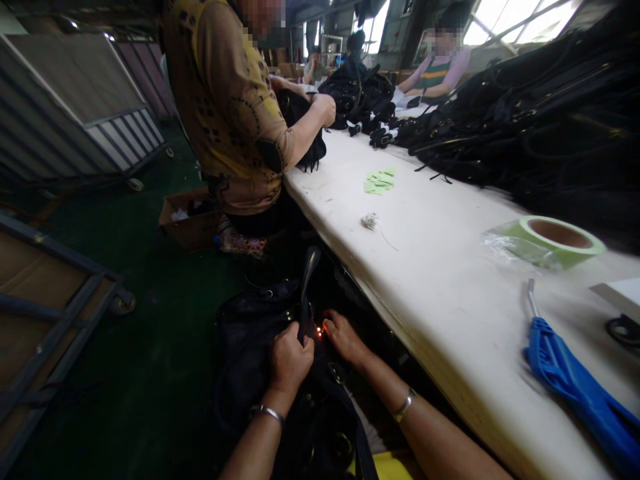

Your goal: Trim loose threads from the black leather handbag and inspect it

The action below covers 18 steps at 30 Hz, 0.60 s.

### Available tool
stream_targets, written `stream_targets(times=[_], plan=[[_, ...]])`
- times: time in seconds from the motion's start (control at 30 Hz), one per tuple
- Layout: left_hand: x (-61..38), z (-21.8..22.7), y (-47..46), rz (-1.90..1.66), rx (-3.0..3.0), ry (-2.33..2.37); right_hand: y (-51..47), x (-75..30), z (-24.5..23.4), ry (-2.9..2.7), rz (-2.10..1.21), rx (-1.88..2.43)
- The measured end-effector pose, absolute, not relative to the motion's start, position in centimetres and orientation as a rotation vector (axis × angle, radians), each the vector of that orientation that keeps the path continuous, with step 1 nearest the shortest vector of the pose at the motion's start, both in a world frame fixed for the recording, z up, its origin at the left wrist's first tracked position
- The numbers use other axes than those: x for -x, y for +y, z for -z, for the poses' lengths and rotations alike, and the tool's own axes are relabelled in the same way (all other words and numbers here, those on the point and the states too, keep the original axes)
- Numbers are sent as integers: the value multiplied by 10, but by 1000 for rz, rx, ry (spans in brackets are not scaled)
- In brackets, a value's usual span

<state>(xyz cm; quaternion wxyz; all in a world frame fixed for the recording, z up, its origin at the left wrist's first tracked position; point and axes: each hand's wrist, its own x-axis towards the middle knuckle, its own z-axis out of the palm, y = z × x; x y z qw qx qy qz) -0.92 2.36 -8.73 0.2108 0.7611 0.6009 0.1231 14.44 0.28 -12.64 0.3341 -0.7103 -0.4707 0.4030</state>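
Underneath lies the bag [247, 380]; left hand [291, 360] grips its strap [306, 287], right hand [345, 339] unclear.

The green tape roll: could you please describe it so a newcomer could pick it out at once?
Look along the long white table on the right. Just beyond the blue tool lies the tape roll, flat on crinkled clear plastic. It is a pale green ring with a brown core, unlike the black bags behind it.
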Motion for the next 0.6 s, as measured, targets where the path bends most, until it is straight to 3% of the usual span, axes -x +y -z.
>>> stream_targets(times=[0.6], plan=[[10,84,24,-355,-2086,1659,13,-140,114,-1349,-1005,1894]])
